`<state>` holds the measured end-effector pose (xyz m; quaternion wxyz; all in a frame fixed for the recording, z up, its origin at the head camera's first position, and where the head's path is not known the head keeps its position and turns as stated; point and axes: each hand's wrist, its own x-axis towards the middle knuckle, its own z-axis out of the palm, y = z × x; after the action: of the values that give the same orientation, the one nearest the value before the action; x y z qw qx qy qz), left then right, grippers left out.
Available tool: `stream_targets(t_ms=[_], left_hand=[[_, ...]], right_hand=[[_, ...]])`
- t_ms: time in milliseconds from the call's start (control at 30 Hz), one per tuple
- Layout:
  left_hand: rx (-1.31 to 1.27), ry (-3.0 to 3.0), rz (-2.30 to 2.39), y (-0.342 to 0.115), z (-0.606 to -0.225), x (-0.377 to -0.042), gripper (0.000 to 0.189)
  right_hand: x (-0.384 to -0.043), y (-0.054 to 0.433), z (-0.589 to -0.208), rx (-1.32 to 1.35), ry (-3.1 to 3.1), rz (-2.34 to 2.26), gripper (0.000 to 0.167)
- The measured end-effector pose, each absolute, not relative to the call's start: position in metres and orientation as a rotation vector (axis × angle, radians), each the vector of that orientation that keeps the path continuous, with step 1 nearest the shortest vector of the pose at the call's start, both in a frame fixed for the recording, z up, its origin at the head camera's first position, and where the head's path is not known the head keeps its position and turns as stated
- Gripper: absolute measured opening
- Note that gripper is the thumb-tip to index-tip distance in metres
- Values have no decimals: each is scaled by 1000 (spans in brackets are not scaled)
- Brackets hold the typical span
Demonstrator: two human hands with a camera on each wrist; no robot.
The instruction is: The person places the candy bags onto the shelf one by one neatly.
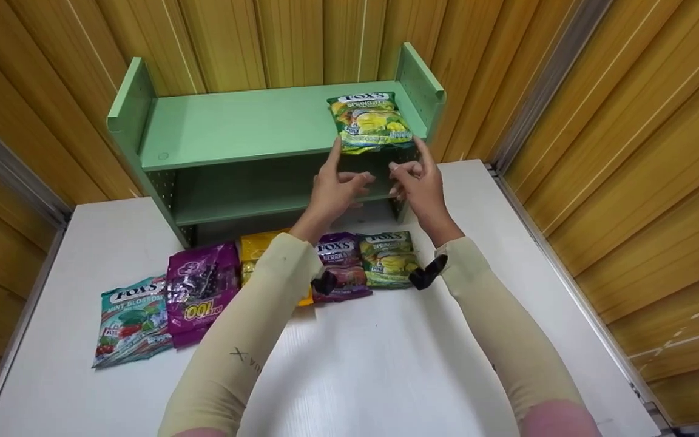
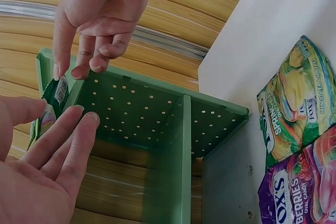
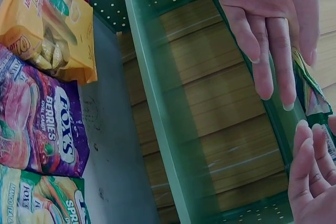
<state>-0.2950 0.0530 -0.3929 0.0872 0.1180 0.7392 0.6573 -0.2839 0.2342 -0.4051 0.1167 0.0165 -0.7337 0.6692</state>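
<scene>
A green and yellow Fox's candy bag lies on the right part of the top board of a green shelf, its lower edge at the board's front. My left hand touches the bag's lower left corner with a straight index finger. At the lower right corner, the index finger of my right hand touches it likewise. Thumbs and other fingers are loosely bent below the bag, around nothing. In the left wrist view the bag shows edge-on between both hands; the right wrist view shows only part of it.
On the white table before the shelf lies a row of candy bags: a teal mint one, a purple one, a yellow one, a Berries one and another green one. Wooden panels stand behind and beside.
</scene>
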Motion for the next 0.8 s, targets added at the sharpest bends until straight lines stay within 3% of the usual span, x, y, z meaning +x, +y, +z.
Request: stream_targets(t_ms=[800], left_hand=[[382, 2336, 1672, 43, -374, -312, 87]], right_hand=[[-304, 237, -403, 21, -2208, 2016, 81]])
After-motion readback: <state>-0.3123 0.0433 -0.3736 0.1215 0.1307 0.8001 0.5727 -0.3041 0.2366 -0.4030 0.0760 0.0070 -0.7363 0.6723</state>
